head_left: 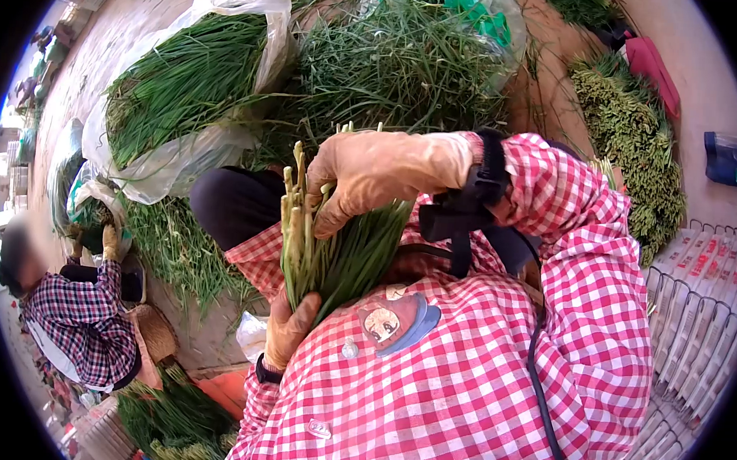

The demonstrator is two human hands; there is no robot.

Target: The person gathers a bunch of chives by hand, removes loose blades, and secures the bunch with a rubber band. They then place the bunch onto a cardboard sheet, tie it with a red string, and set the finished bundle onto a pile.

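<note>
A bundle of long green stalks with pale, thick ends (302, 235) is upright in front of my chest, its green leaves fanning to the right. My left hand (291, 325), in a tan glove, is wrapped round the lower part of the bundle. From above, my right hand (379, 177), also gloved, curls its fingers over the pale stalk ends and grips some of them. Part of its fingertips is hidden among the stalks. My red-and-white checked smock (461, 374) is close behind the bundle.
An open plastic bag of green stalks (186, 82) lies ahead, beside a large loose heap (400, 67). Stacked bundles (635, 143) and white wire-handled crates (694, 310) are at the right. A co-worker in a dark checked shirt (89, 325) sits at the left.
</note>
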